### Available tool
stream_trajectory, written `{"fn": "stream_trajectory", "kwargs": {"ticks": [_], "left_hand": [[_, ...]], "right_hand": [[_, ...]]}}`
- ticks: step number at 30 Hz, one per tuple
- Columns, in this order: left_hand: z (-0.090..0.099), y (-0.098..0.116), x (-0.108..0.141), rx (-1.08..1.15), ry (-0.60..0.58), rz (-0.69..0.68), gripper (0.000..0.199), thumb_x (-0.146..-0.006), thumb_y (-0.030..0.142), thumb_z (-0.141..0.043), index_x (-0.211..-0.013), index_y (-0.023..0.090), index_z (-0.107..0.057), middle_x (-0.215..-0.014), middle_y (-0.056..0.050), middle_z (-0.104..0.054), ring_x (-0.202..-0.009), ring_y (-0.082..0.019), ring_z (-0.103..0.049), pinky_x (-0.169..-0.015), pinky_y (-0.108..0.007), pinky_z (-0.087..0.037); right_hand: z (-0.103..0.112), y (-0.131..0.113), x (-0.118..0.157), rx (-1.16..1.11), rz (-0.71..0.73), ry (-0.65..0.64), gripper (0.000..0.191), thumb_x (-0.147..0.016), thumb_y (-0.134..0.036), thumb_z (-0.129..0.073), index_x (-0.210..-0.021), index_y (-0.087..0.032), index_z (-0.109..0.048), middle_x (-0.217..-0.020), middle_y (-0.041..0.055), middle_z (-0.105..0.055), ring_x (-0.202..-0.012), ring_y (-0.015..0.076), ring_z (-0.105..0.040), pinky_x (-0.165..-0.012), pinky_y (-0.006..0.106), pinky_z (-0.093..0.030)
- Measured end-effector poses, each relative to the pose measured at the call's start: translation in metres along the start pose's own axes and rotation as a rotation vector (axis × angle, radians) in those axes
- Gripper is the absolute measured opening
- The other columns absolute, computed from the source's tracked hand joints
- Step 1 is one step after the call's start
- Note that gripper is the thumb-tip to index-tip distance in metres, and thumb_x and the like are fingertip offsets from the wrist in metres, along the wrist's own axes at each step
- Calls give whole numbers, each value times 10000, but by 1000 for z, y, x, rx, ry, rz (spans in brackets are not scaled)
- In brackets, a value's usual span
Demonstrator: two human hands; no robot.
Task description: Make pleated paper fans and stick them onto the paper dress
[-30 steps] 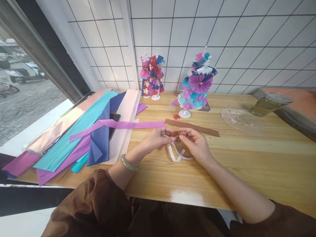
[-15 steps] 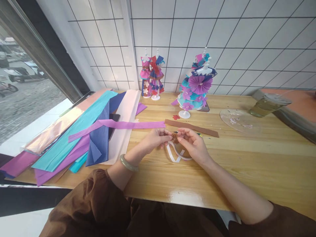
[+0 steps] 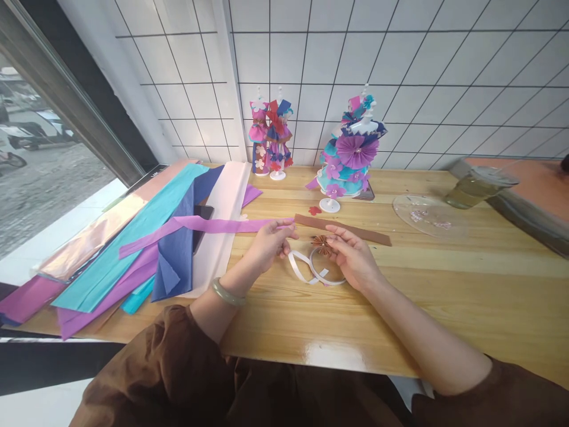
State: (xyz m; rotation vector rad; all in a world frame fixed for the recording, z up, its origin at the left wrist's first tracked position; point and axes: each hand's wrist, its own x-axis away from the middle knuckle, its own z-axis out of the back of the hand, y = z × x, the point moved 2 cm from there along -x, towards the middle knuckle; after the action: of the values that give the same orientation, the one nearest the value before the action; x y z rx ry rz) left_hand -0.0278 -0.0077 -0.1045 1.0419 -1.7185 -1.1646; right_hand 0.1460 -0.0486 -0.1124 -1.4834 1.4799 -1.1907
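Note:
My right hand pinches the edge of a small pleated brown paper rosette between thumb and fingers. To its left, my left hand is apart from the rosette, its fingers spread and nothing visible in them. Below the rosette lies a roll of white tape, with a loose white strip looping out to the left. A flat brown paper strip rests behind my right hand. The end of a long purple strip reaches behind my left fingers.
Coloured paper sheets cover the left side, partly over a dark phone. Small dress forms and a larger decorated one stand near the tiled wall. At right are a clear plate and a plastic cup.
My left hand has let go of the rosette and moved left. The rosette now shows more fully, held by my right hand alone. The view has shifted slightly.

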Motion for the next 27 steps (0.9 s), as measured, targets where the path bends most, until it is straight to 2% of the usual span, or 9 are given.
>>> {"fn": "stream_trajectory", "kwargs": {"ticks": [4, 8, 13, 16, 18, 21, 24, 27], "left_hand": [[9, -3, -5, 105, 21, -23, 285, -712, 363, -613, -863, 144, -512, -745, -23, -573, -355, 1, -374, -309, -142, -178], [18, -6, -10, 121, 90, -81, 282, -692, 346, -632, -845, 133, -527, -748, -22, -562, -352, 14, -332, -321, -151, -140], [26, -2, -11, 162, 175, -122, 290, -666, 322, -653, -868, 146, -542, -670, 19, -519, -403, -1, -358, -368, -147, -201], [23, 3, -9, 73, 197, -190, 288, -682, 322, -641, -889, 144, -551, -665, 18, -522, -434, -15, -383, -397, -159, -250], [15, 5, -6, -23, 141, -241, 287, -697, 329, -630, -900, 138, -559, -675, 8, -535, -465, -27, -406, -422, -170, -286], [1, 6, 0, -139, -17, -269, 319, -696, 317, -640, -947, 134, -564, -747, -18, -565, -600, -63, -494, -511, -183, -366], [-10, 2, 4, -179, -167, -219, 355, -688, 282, -654, -992, 129, -550, -852, -49, -581, -754, -109, -551, -643, -225, -429], [-14, -3, 5, -156, -261, -162, 355, -691, 245, -654, -1004, 125, -537, -841, -51, -588, -767, -121, -567, -699, -261, -444]], "right_hand": [[0, 3, 0, 16, -5, -14, 374, -609, -251, -704, -960, -221, -577, -751, -10, -641, -734, 159, -629, -654, 282, -472], [0, 7, 0, 47, 11, -18, 355, -629, -258, -692, -962, -224, -572, -740, -22, -620, -728, 151, -624, -651, 281, -476], [-1, 9, 1, 83, 14, -60, 359, -638, -248, -689, -973, -216, -565, -745, -22, -596, -662, 123, -593, -606, 270, -479], [-2, 8, 1, 89, 40, -66, 357, -645, -251, -682, -979, -213, -565, -742, -21, -583, -633, 111, -568, -582, 262, -474], [-1, 7, 1, 95, 74, -56, 354, -655, -253, -675, -989, -216, -563, -750, -20, -574, -648, 110, -562, -585, 255, -469], [-2, 5, 3, 153, 160, -53, 349, -677, -250, -662, -1009, -224, -557, -761, -19, -560, -678, 108, -559, -616, 251, -465], [-4, 1, 6, 225, 258, -81, 337, -700, -258, -643, -1023, -232, -549, -761, -15, -549, -695, 112, -551, -657, 267, -470], [-6, -1, 10, 275, 308, -91, 327, -715, -271, -628, -1030, -235, -543, -767, -6, -545, -689, 119, -539, -658, 281, -477]]}}
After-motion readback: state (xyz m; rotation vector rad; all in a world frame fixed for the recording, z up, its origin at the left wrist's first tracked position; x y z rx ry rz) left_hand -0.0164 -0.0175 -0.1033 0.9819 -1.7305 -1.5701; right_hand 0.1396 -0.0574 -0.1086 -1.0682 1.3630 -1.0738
